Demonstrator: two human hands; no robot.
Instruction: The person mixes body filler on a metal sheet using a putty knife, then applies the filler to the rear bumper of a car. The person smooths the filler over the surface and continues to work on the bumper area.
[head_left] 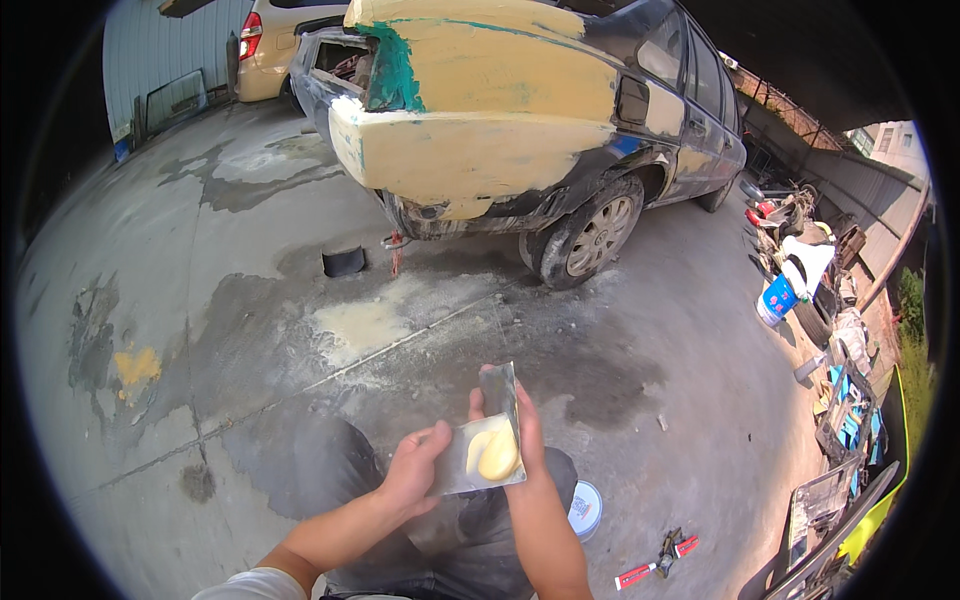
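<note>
My left hand [418, 460] grips the left edge of a flat grey metal putty plate [455, 470], held low in front of my knees. A mound of pale yellow putty [500, 455] lies on it toward the right. Closed around a second thin metal sheet, a putty spreader [500, 390], my right hand [530, 440] is at the plate's right side. The spreader stands tilted up, its lower edge at the putty; some right fingers are hidden behind it. Ahead stands a dark car [490, 150] whose rear corner is coated in yellow filler, with green patches.
A round white tub [585, 510] sits by my right knee, and red-and-white tubes [635, 577] lie nearby. A black scrap [344, 262] is on the concrete below the bumper. Along the right wall are a blue bucket [776, 300] and piled parts. Another vehicle [285, 45] stands behind.
</note>
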